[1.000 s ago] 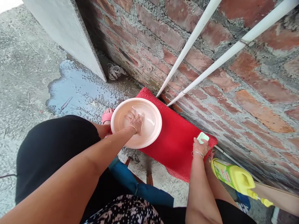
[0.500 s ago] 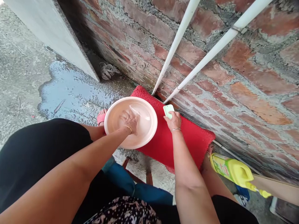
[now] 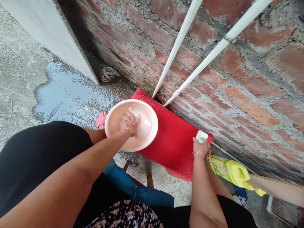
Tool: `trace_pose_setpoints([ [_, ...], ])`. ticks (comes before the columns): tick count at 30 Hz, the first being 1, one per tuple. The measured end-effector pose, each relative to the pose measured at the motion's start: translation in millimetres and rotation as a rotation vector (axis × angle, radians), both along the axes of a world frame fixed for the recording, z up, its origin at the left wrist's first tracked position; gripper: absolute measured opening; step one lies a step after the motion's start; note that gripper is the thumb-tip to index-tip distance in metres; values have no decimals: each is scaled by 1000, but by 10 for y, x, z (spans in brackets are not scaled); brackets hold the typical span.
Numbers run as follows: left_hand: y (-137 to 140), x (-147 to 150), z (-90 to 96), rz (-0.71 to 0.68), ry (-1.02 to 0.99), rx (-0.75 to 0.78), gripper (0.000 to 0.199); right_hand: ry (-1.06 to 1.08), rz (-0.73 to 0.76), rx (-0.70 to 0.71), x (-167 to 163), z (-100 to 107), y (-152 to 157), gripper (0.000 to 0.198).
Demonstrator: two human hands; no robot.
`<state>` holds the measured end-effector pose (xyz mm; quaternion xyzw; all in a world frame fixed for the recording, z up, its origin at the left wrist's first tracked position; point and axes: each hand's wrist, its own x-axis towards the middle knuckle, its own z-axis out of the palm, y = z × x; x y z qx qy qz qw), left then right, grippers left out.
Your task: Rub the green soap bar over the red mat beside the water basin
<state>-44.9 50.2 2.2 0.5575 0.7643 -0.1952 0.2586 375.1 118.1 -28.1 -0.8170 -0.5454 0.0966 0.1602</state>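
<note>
My left hand point(image 3: 130, 125) lies with its fingers spread in the water of a pale pink basin point(image 3: 155, 128). The basin rests on the left part of a red textured mat point(image 3: 174, 137). Close to the mat's right end, my right hand point(image 3: 200, 147) is closed around a pale green rounded block point(image 3: 201, 136), whose underside is hidden against the mat; whether it is soap or a brush I cannot tell. Just right of that hand is a yellow bottle point(image 3: 231, 171) with a pump top.
A brick wall point(image 3: 249, 104) with two white pipes point(image 3: 182, 34) runs along the far side. Wet floor point(image 3: 71, 91) spreads at the left, below a grey slab point(image 3: 61, 41). A coiled rope point(image 3: 108, 73) lies by the wall. My foot in a pink sandal point(image 3: 101, 121) is beside the basin.
My right hand has slid the pale green block rightward and nearer along the mat, from its middle to its right end. My left hand stays in the basin. The view has shifted slightly.
</note>
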Motion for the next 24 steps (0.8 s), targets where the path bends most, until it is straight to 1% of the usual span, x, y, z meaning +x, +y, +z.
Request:
trace_pose_setpoints([
  [2,-1,3,27,-5,-1,-5,143,48,143,27,-538,-11,12,47],
  [5,-2,5,63,-4,-14,-15,143,116,543,18,-1432,3,27,39],
  [7,-5,4,73,-1,-21,-15,142,99,729,-19,-1904,28,30,31],
  [9,-9,3,74,-3,-22,-8,141,65,832,-54,-2192,47,33,25],
  [11,-13,3,71,-6,-23,0,141,42,859,-67,-2273,47,38,25],
  [13,-16,3,69,-3,-25,2,142,38,805,-56,-2154,25,40,26],
  [15,-16,4,66,2,-32,6,142,56,689,-29,-1860,-8,29,33],
  [18,-14,6,53,3,-31,13,142,99,433,6,-1195,-35,-46,42],
  [21,-7,9,48,0,-8,-1,143,115,158,12,-483,-2,-187,48],
  [23,0,12,62,-4,4,-15,142,100,-18,2,-132,42,-286,48],
  [24,3,14,73,-5,8,-21,141,83,-93,-4,-25,62,-329,48],
])
